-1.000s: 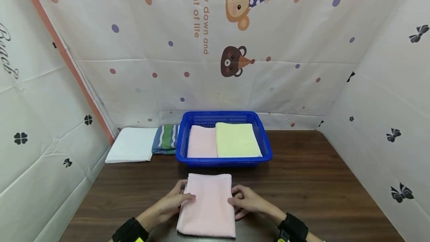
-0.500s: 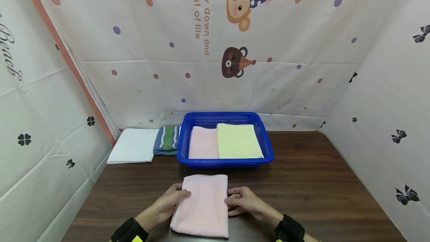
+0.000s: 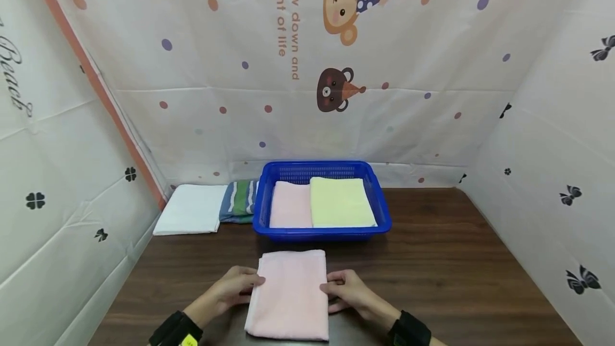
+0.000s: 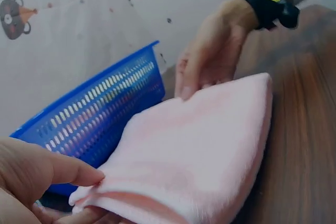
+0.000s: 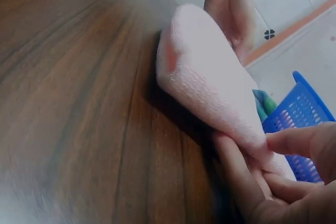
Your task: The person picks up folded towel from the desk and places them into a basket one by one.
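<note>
— While the folded pink towel (image 3: 290, 292) lies on the table (image 3: 432, 260) before the blue basket (image 3: 322, 231), how is it held?
— Left hand (image 3: 230, 290) and right hand (image 3: 347, 292) pinch opposite side edges. Soft, light, limp; likely best gripped at those edges.

Head high; wrists low (shared towel (image 3: 288, 295))
</note>
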Tool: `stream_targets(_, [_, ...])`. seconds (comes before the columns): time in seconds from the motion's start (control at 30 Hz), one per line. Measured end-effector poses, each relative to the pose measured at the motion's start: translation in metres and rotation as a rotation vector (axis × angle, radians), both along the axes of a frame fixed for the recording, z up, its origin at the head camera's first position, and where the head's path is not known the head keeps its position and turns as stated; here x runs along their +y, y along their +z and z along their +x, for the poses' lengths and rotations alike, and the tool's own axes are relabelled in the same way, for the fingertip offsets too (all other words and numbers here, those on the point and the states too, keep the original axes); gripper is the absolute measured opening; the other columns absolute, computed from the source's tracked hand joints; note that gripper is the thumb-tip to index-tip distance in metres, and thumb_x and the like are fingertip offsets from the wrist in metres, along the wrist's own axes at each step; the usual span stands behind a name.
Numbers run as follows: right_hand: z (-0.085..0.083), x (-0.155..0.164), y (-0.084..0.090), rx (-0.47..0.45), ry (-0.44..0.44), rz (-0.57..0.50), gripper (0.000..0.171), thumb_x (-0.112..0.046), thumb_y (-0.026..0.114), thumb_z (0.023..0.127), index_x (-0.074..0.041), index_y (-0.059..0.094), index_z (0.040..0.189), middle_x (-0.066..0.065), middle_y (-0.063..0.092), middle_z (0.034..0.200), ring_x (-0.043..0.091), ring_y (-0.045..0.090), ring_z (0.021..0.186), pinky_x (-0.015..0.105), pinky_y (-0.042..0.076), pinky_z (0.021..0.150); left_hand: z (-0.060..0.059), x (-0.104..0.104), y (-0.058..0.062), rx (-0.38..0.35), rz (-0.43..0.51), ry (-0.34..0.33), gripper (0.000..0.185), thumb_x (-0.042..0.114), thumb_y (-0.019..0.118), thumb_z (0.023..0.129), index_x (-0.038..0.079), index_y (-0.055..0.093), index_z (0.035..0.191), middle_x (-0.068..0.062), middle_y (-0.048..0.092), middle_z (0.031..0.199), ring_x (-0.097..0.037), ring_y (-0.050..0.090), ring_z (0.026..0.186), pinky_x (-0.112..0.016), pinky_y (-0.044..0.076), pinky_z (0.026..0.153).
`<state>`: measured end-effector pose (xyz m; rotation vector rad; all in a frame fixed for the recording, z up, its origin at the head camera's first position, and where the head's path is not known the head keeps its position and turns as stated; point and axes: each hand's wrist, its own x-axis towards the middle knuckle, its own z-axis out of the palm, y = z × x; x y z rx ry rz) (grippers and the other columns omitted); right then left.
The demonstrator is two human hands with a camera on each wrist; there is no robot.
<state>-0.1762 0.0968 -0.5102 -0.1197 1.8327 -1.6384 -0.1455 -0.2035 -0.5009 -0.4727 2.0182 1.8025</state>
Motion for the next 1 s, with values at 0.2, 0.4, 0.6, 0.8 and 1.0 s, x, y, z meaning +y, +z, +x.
stream_targets(0.2, [-0.001,0.004,-0.002,0.009,0.043,-0.02,0.045,-0.013,0.059,0.103,0.018,0.051,0.134,0.013,0.076,0.1,0.019,0.075,0.082,0.037,0.064,0.071,0.002,0.0,-0.003,0.011,-0.066,-0.133,0.032,0.015,0.066,0.095,-0.004,0.06,0.12,-0.005,0.07,0.086,-0.014,0.068,0.072,-0.032,0.061,0.063])
stream_targets(0.4, [0.002,-0.002,0.008,0.123,0.013,-0.033,0.043,-0.009,0.063,0.1,0.017,0.053,0.133,0.011,0.076,0.094,0.017,0.074,0.074,0.038,0.064,0.064,0.012,-0.006,0.009,0.119,-0.057,-0.182,0.04,0.011,0.063,0.097,-0.004,0.049,0.131,-0.006,0.067,0.085,-0.015,0.066,0.07,-0.03,0.058,0.055])
stream_targets(0.6, [0.015,0.0,0.047,0.185,0.068,-0.109,0.04,-0.01,0.066,0.099,0.013,0.058,0.13,0.012,0.076,0.094,0.017,0.075,0.077,0.04,0.064,0.064,0.032,-0.025,0.051,0.137,0.121,-0.268,0.068,0.016,0.063,0.1,-0.008,0.025,0.151,-0.009,0.072,0.101,-0.016,0.071,0.081,-0.032,0.061,0.063])
stream_targets(0.8, [0.007,0.007,0.093,0.276,0.148,-0.161,0.038,-0.011,0.064,0.101,0.016,0.058,0.127,0.015,0.077,0.098,0.015,0.075,0.086,0.044,0.063,0.069,0.027,-0.033,0.096,0.21,0.163,-0.334,0.079,0.019,0.062,0.102,-0.005,0.012,0.159,-0.018,0.069,0.125,-0.023,0.073,0.096,-0.046,0.063,0.08])
stream_targets(1.0, [-0.043,0.006,0.137,0.299,0.071,-0.033,0.04,-0.013,0.062,0.103,0.011,0.055,0.134,0.015,0.074,0.103,0.018,0.075,0.084,0.043,0.064,0.073,-0.026,-0.03,0.13,0.336,0.045,-0.34,0.068,0.016,0.06,0.103,0.001,0.023,0.158,-0.026,0.067,0.126,-0.024,0.074,0.094,-0.049,0.062,0.082])
